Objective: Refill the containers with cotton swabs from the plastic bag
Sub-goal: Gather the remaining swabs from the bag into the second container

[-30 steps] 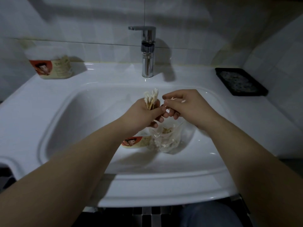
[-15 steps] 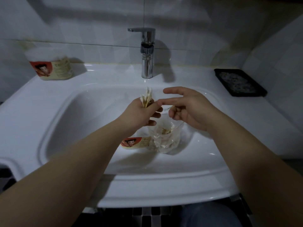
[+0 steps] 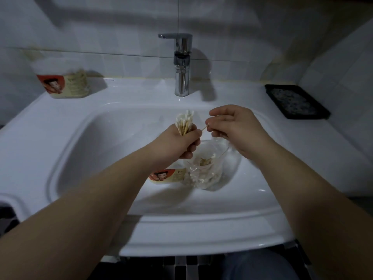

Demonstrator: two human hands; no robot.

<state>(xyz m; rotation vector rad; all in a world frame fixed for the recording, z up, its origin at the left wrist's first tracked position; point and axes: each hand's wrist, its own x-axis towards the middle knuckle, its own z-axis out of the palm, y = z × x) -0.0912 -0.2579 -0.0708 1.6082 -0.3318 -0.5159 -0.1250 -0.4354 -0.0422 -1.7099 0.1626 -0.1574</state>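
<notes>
The left hand (image 3: pixel 177 145) is clenched round a bundle of wooden-stemmed cotton swabs (image 3: pixel 184 123), whose white tips fan up out of the fist. Its forearm reaches in from the lower left. The right hand (image 3: pixel 237 128), back upward, pinches a single wooden swab (image 3: pixel 205 127) between thumb and forefinger, free end pointing toward the bundle. Both hover in front of the chrome tap (image 3: pixel 182 63).

The swabs look almost weightless. Their thin, stiff stems would probably snap if bent and could slide from a slack fist, so mid-stem, clear of the cotton, is the place to hold.

Below the hands, nearer than the tap, a clear crumpled plastic bag (image 3: pixel 205 168) stands open in the white sink basin (image 3: pixel 101 142) with more swabs inside. It is soft and likely to collapse, so best steadied at its rim. Just left of it is a small container with a red cartoon label (image 3: pixel 167 175), partly hidden by the wrist. A second labelled container (image 3: pixel 62 81) stands on the counter (image 3: pixel 131 91) left of the tap, and a black rectangular tray (image 3: pixel 306 117) to its right.
</notes>
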